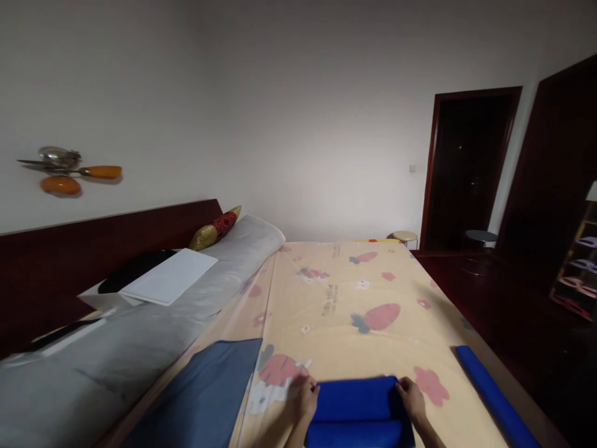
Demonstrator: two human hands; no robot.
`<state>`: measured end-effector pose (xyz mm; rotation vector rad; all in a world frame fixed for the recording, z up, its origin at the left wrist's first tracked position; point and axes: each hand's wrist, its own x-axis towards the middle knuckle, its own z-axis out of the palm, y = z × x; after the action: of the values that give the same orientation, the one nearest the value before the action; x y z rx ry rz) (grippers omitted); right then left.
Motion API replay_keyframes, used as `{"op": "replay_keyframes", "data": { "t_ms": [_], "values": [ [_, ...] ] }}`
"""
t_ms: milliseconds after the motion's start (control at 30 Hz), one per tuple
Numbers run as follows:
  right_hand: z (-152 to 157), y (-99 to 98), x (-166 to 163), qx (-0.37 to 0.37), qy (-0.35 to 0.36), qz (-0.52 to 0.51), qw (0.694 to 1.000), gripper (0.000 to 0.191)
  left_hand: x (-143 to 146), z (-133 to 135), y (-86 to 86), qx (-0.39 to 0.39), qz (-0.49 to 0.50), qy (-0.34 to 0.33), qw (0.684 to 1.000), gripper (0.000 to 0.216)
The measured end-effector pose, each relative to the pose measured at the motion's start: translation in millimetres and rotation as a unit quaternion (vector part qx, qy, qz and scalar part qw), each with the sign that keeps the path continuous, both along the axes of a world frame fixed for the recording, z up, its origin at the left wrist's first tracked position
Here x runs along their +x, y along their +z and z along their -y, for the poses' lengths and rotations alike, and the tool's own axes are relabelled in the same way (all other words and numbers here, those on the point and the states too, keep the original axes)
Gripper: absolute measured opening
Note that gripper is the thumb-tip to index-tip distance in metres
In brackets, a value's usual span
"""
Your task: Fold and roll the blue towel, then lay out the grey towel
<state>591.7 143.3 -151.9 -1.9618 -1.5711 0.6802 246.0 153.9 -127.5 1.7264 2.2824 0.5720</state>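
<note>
A bright blue folded cloth [358, 410] lies on the cream bed sheet [354, 298] printed with carrots, close to the near edge. My left hand [308, 398] grips its left side and my right hand [412, 400] grips its right side, fingers curled over the edges. A rolled fold shows along the cloth's near part. A second blue piece [494, 398], long and narrow, lies on the sheet to the right of my right hand, apart from it.
A dark blue-grey cloth [205, 398] lies left of my hands. A long grey rolled bundle [140, 336] runs along the dark headboard [56, 261], with a white flat box [170, 275] and a red-gold cushion [215, 229]. Stools [405, 236] and a dark doorway [471, 168] stand beyond.
</note>
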Motion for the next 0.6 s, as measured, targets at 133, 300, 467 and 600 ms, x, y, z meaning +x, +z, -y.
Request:
{"op": "replay_keyframes", "data": {
  "t_ms": [133, 300, 467, 600],
  "values": [
    [0.6, 4.6, 0.1, -0.01, -0.01, 0.026, 1.0, 0.035, 5.1, 2.1, 7.4, 0.0, -0.031, 0.012, 0.999, 0.017],
    [7.7, 21.1, -20.7, 0.04, 0.064, 0.062, 0.995, 0.048, 38.0, 19.5, 13.7, 0.0, -0.061, -0.108, 0.992, 0.049],
    [21.1, 26.9, -52.0, 0.027, 0.279, 0.049, 0.959, 0.042, 76.9, 30.5, 9.4, -0.098, -0.045, -0.274, 0.956, 0.068],
    [23.7, 22.6, -42.4, -0.009, 0.299, 0.079, 0.951, 0.041, 70.6, 29.2, 8.4, -0.158, -0.061, -0.262, 0.95, 0.081]
  ]
}}
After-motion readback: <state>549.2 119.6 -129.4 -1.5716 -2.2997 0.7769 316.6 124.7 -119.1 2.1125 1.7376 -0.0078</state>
